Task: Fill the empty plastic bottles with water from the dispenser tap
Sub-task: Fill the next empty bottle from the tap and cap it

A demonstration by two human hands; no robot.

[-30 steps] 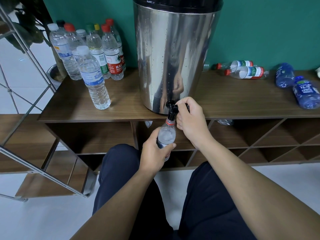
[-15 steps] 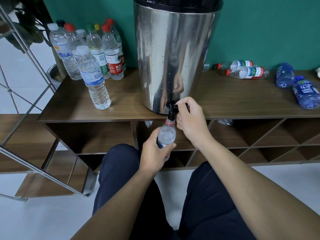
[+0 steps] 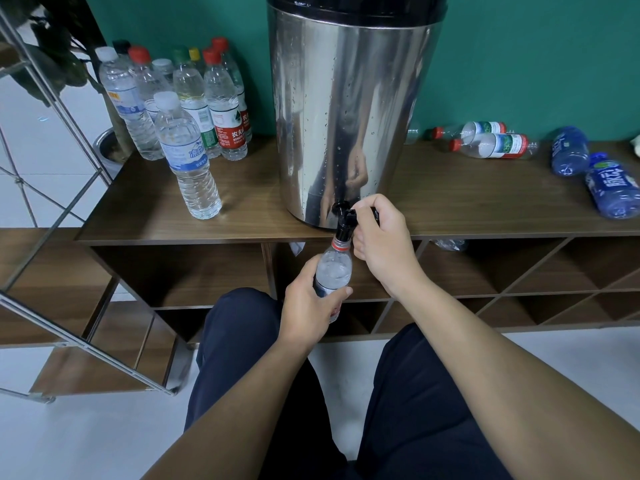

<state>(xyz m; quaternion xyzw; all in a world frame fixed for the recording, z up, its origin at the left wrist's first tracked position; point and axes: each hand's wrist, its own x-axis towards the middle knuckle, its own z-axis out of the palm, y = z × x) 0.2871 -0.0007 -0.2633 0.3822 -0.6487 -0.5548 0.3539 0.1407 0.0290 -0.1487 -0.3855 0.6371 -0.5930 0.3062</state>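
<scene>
A tall steel water dispenser (image 3: 349, 109) stands on the wooden shelf top (image 3: 242, 202). Its black tap (image 3: 344, 225) juts out over the front edge. My left hand (image 3: 308, 306) grips a clear plastic bottle (image 3: 334, 268) with a red neck ring, held upright with its mouth right under the spout. My right hand (image 3: 379, 244) is curled round the tap's lever. The bottle's lower half is hidden by my fingers.
Several capped bottles holding water (image 3: 187, 109) stand at the back left, one (image 3: 187, 157) closer to the front. Two clear bottles (image 3: 491, 143) and two blue ones (image 3: 588, 168) lie at the right. A metal rack (image 3: 52, 168) leans at left. My knees are below.
</scene>
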